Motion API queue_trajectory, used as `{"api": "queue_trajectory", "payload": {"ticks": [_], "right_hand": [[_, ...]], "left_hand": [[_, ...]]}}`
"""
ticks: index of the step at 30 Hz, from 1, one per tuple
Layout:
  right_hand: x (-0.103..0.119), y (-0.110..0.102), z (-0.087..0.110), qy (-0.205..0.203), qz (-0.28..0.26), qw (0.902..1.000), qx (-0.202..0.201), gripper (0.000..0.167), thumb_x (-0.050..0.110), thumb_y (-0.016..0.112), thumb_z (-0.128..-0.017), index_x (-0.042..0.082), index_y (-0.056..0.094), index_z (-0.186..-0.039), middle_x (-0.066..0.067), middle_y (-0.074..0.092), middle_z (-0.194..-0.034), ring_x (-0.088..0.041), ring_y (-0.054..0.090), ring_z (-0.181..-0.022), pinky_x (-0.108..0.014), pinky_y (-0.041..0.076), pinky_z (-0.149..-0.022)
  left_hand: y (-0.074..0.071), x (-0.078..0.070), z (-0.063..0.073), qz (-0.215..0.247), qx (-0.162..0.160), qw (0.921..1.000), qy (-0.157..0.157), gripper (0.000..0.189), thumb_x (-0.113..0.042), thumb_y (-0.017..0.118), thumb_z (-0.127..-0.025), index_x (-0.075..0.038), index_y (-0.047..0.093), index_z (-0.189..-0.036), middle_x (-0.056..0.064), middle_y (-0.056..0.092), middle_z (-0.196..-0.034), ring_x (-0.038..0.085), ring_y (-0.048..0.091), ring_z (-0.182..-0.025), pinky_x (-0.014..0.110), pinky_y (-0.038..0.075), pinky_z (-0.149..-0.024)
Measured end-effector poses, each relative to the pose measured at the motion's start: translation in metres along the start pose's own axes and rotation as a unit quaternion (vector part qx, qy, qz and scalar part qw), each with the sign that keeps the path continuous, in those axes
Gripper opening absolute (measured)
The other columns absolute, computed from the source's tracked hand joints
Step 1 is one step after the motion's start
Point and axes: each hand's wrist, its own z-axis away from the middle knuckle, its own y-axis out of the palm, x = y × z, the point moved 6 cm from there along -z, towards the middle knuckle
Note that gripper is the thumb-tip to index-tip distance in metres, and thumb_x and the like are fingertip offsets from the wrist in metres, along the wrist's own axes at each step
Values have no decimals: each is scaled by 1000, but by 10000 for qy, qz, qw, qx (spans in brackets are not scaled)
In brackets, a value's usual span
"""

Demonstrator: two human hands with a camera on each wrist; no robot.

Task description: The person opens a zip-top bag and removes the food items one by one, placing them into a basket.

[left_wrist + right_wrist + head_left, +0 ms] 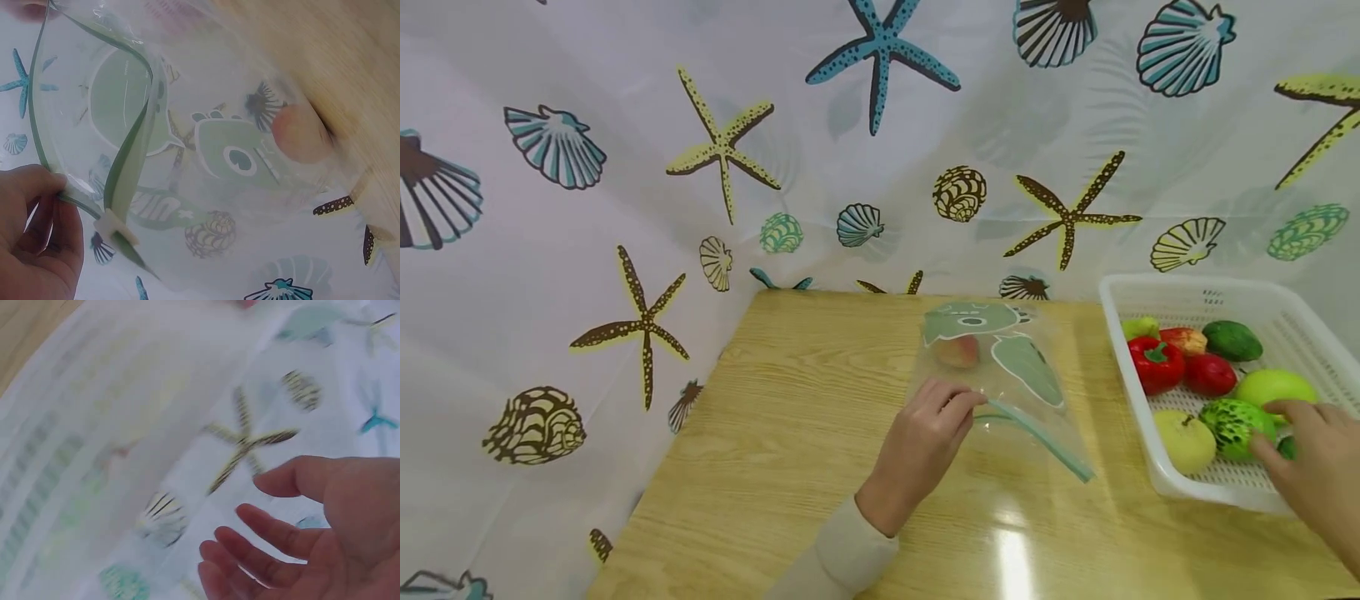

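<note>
On the table lies a clear zip bag point(1028, 367) with green cartoon prints and a green zip edge. A peach-coloured fruit point(964, 351) sits inside it, near the far end. My left hand point(921, 437) pinches the bag's zip edge between thumb and fingers; in the left wrist view the mouth of the bag point(128, 162) gapes. Over the white basket point(1131, 417) hovers my right hand point(1318, 458), thumb and fingers apart, close to a mottled green fruit point(1232, 427). The right wrist view shows its fingers point(275, 534) loosely bent with nothing between them.
The basket also holds a red bell pepper point(1156, 365), a dark red fruit point(1210, 375), a yellow pear-like fruit point(1183, 440), a yellow-green fruit point(1276, 387) and a dark green one point(1232, 341). A curtain point(895, 175) with starfish and shells hangs behind the wooden table point(760, 433).
</note>
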Motion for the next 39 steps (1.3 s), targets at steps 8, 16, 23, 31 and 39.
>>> {"api": "queue_trajectory", "payload": {"ticks": [8,16,23,31,39], "right_hand": [[90,-17,31,-578,-174,9969,502,31,11,76,-81,-1,66,-108,-26,65,-102,-41,59,-85,-59,50,-68],[110,-20,43,-975,-243,9939,457,44,15,83,-73,5,66,-112,-20,67,-107,-37,60,-90,-57,51,-76],[124,-21,55,-1043,-333,9928,488,47,17,85,-71,9,67,-114,-12,69,-105,-33,63,-90,-56,55,-72],[140,-12,62,-1370,-405,9886,483,48,20,87,-67,15,68,-110,-2,70,-103,-24,65,-87,-40,55,-62],[161,-4,68,-2340,-876,9676,-355,56,67,44,-94,19,70,-104,11,65,-94,-14,62,-78,-18,49,-60]], "left_hand": [[0,-2,0,171,-19,9998,-31,13,-4,68,-92,-12,72,-100,-2,68,-97,11,63,-89,14,54,-81],[-2,-2,3,244,-11,9997,-72,14,-2,69,-91,-13,71,-100,-2,67,-98,11,63,-91,14,54,-81],[-1,-3,5,259,-12,9997,-50,13,-3,70,-91,-13,72,-100,-2,67,-98,11,62,-90,14,54,-81],[-1,-4,4,179,-31,9998,30,15,-2,70,-90,-14,71,-99,-3,66,-96,10,60,-86,11,52,-77],[-3,-3,4,129,-108,9999,40,15,-3,70,-90,-15,72,-98,-4,67,-95,9,61,-85,12,52,-78]]}}
